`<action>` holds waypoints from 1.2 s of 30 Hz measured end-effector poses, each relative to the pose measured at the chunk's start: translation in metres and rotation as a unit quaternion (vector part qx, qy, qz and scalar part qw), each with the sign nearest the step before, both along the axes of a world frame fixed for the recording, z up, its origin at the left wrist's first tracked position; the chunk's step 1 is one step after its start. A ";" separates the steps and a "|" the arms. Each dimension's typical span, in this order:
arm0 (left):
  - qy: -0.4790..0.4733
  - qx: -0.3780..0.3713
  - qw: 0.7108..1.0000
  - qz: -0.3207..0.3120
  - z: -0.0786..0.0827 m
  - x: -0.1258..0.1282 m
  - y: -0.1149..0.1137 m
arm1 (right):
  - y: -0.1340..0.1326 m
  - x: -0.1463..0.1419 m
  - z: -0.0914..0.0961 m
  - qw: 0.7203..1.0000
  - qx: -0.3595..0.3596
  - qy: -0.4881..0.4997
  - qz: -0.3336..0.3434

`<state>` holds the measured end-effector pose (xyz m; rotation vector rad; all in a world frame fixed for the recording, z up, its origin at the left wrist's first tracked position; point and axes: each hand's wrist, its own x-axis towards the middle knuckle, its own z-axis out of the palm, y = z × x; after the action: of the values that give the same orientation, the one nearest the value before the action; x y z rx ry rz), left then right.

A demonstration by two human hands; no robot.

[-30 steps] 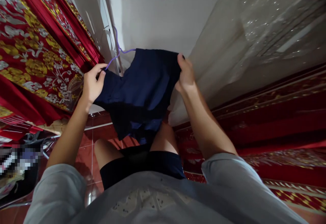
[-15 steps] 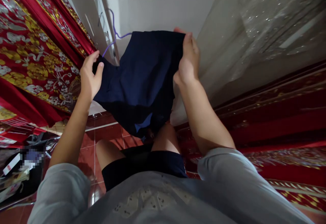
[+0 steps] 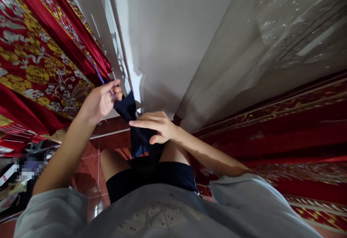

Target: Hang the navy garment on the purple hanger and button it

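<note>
A dark navy garment [image 3: 126,108] hangs from a thin purple hanger [image 3: 98,72], in folds in front of my knees. My left hand [image 3: 101,102] has its fingers curled round the hanger near the garment's top. Part of the hanger passes behind these fingers. My right hand [image 3: 155,126] lies over the garment's side with index finger stretched out and thumb apart, not wrapped round the cloth. The garment's lower part sinks into shadow against my dark shorts, so its kind is hard to make out.
Red cloth with gold and silver embroidery [image 3: 40,61] hangs at the left. A white wall [image 3: 173,39] stands ahead, with clear plastic sheeting [image 3: 292,25] to its right. More red drapery [image 3: 284,126] lines the right. A black holder of clutter [image 3: 23,191] stands lower left on red tiles [image 3: 90,169].
The garment, spread wide between both hands before, now hangs narrow and lower at the left. My right hand has let go of its far edge and come down leftward. The hanger has swung left.
</note>
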<state>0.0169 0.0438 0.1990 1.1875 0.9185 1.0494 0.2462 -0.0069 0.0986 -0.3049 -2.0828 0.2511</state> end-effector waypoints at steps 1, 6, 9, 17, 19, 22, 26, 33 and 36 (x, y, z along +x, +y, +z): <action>0.019 -0.032 0.999 -0.014 -0.002 -0.005 -0.009 | 0.005 0.000 -0.004 0.999 -0.020 -0.029 0.003; 0.255 -0.083 0.948 -0.168 -0.005 -0.031 -0.051 | 0.054 0.005 -0.018 0.968 -0.165 0.023 -0.189; 0.370 0.019 0.918 -0.142 -0.001 -0.045 -0.058 | 0.077 0.011 -0.028 0.954 -0.254 -0.023 -0.155; 0.340 0.331 0.862 0.178 -0.010 -0.071 -0.012 | 0.093 0.031 0.003 0.871 -0.462 0.168 -0.018; 0.319 0.410 0.814 0.261 -0.012 -0.066 -0.008 | 0.109 0.034 0.029 0.857 -0.447 0.251 -0.044; 0.345 0.479 0.753 0.291 -0.019 -0.052 -0.011 | 0.139 0.042 0.065 0.857 -0.399 0.309 -0.103; 0.446 0.428 0.770 0.161 -0.042 -0.032 -0.013 | 0.154 0.054 0.078 0.858 -0.336 0.336 -0.194; 0.480 0.317 0.810 0.114 -0.104 -0.011 -0.009 | 0.103 0.061 0.020 0.841 -0.353 0.353 -0.210; 0.392 0.344 0.844 0.127 -0.125 0.001 -0.017 | 0.095 0.064 0.004 0.834 -0.366 0.355 -0.211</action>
<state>0.0175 0.0271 0.0739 2.2466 1.4094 1.1552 0.3099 0.0885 0.1028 -0.9568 -1.0668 0.7650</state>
